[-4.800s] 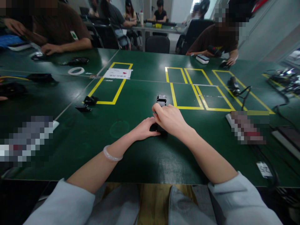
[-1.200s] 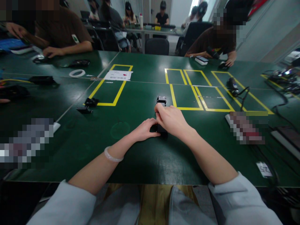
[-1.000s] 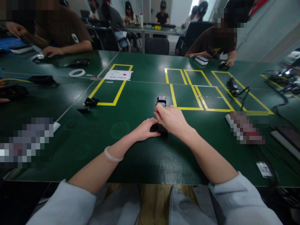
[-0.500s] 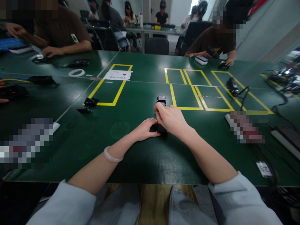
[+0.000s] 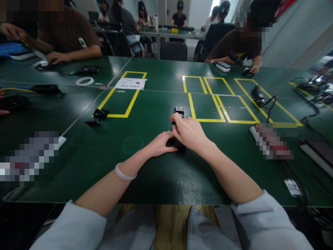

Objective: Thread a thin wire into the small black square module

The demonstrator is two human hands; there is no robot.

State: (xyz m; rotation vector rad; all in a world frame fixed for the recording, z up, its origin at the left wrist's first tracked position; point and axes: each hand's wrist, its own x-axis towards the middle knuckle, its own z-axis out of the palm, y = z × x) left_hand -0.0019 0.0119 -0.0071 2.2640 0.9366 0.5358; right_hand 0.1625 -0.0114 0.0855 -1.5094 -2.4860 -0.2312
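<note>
Both of my hands are on a black device [image 5: 180, 144] that lies on the green table in front of me. My left hand [image 5: 162, 143] grips its near left side, with thumb and fingers curved around it. My right hand [image 5: 191, 132] is closed over the middle of it, fingers bent down. What those right fingers pinch is hidden. A shiny dark end piece [image 5: 179, 109] of the device sticks out beyond my right knuckles. Its exact kind cannot be made out.
Two small black parts [image 5: 101, 113] lie to the left by a yellow tape outline [image 5: 121, 115]. Beyond are a paper sheet [image 5: 132, 83] and a white ring [image 5: 84, 81]. A black cabled device [image 5: 258, 96] lies right. Co-workers sit across the table [image 5: 156, 184].
My hands stay on the black device, with only a very slight shift of the right fingers. The co-worker at the far left has moved one hand further left.
</note>
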